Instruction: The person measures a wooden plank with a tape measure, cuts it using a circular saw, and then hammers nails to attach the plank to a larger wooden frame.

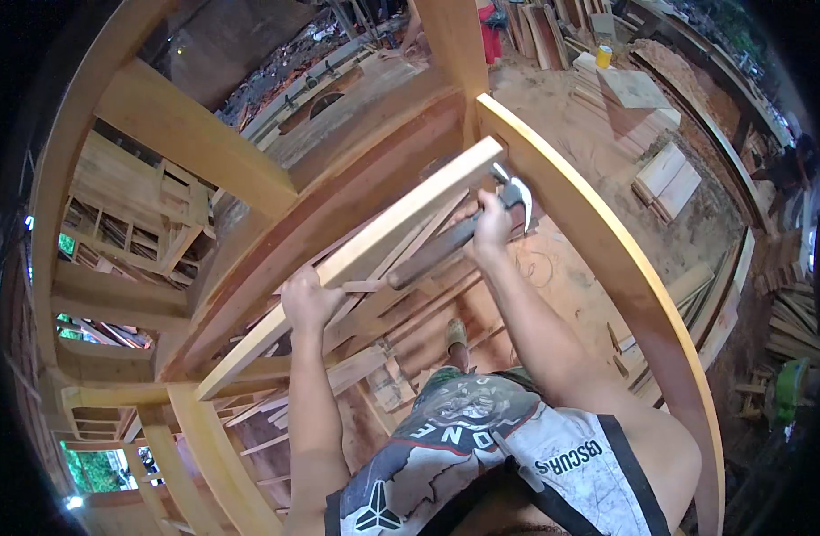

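Observation:
A long pale wooden board (410,207) slants across the middle of the wooden frame, from the lower left up to the curved rail (597,214) on the right. My left hand (307,299) is closed around the board's lower half. A thin stick-like piece (365,286) sticks out beside its fingers; whether the hand grips that too is unclear. In my right hand (492,228) is a claw hammer (437,254), gripped close to its metal head. The head is by the board's upper end, and the wooden handle points down to the left.
Wide beams (195,134) of the frame surround me on the left. Stacked planks (669,183) and a yellow can (604,56) are on the dusty ground at the right. A green object (790,390) stands far right. Another person's arm (413,40) shows at the top.

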`<state>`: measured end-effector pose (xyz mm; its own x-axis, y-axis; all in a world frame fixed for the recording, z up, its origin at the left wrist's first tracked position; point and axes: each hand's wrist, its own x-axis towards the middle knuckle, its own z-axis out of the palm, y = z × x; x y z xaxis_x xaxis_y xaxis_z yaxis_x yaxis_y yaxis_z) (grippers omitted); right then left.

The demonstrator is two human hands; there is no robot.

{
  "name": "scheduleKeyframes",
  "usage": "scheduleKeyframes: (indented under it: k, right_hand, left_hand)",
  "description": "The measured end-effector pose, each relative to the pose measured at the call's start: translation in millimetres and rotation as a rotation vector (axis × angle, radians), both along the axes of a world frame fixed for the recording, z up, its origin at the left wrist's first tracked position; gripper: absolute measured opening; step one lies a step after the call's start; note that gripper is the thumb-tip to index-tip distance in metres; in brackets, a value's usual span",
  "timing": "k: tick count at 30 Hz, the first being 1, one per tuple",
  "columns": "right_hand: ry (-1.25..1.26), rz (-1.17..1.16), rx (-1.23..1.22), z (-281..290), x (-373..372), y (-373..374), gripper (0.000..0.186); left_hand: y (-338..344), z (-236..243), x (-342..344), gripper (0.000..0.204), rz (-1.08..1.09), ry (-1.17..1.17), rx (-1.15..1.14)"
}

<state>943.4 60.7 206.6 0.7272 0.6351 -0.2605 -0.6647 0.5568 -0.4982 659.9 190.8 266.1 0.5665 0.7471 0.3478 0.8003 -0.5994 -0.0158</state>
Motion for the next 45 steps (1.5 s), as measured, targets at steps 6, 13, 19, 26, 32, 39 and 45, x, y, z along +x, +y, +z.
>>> scheduleKeyframes:
  k: [6,13,19,26,32,39,45]
  right_hand:
    - [0.073,-0.255,0.027,5.3,0.1,4.8,0.02]
    - [-0.164,-0.223,-0.04,3.9,13.6,47.7,0.023]
    - [-0.412,-0.306,-0.309,-7.8,10.6,59.1,0.021]
    - [-0.175,0.039,-0.115,-33.3,30.2,89.4,0.02]
    - [-0.253,0.108,-0.114,-35.1,42.0,83.3,0.02]
    - [-0.194,0.083,-0.208,-25.2,38.9,83.0,0.017]
    - [-0.208,0.061,-0.219,-17.2,36.6,79.7,0.026]
  left_hand:
    - [7.4,-5.9,-2.6,0.043,-0.01,-0.025,-0.016]
    - [32.3,-6.3,8.3,0.034,0.051,-0.023,0.011]
    - [41.6,-16.4,-2.4,0.039,0.019,-0.044,-0.261]
    - [43.9,-20.3,-19.3,0.026,-0.112,-0.133,-0.129]
    - [25.7,-38.6,-119.0,0.025,0.419,-0.982,0.381]
    - [69.1,-94.2,-262.0,0.077,0.499,-2.852,-0.208]
    - [106.5,-71.2,-249.9,0.068,0.153,-2.729,-0.112]
